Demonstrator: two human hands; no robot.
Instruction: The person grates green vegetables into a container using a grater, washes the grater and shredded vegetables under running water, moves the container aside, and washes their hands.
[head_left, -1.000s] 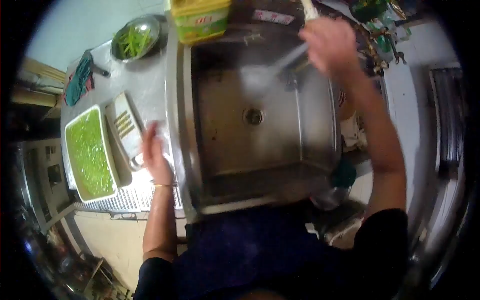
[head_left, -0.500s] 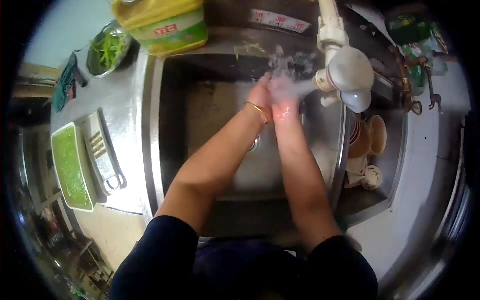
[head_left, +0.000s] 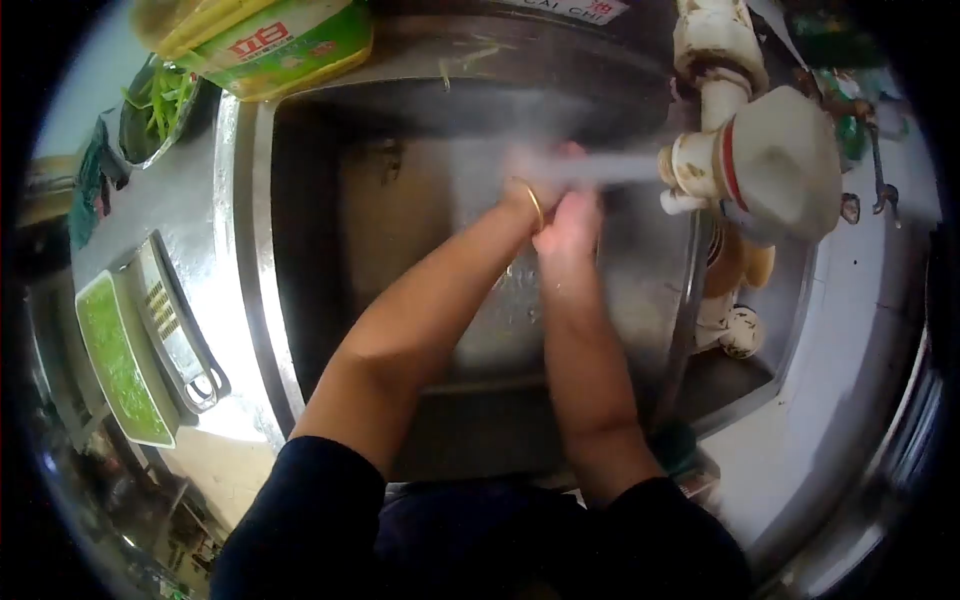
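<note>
A jet of water [head_left: 615,168] shoots sideways from the white tap [head_left: 700,170] onto my hands, which are together over a steel sink [head_left: 420,430]. My left hand [head_left: 527,178], with a gold bracelet [head_left: 536,203] at its wrist, sits in the spray; mist and motion smear its fingers. Pressed beside it, slightly lower and to the right, is my right hand [head_left: 572,222], wet and blurred. Whether anything lies between the palms cannot be made out.
Left of the sink stand a yellow-green detergent container [head_left: 290,50], a bowl of green vegetables [head_left: 160,105], a grater [head_left: 172,320] and a white tray of green stuff [head_left: 122,350]. Stacked bowls [head_left: 728,265] sit in the narrow basin to the right.
My view has shifted, so the tap looks larger and the counter items sit further left. My right hand has turned and slid against the left. Water still runs over both.
</note>
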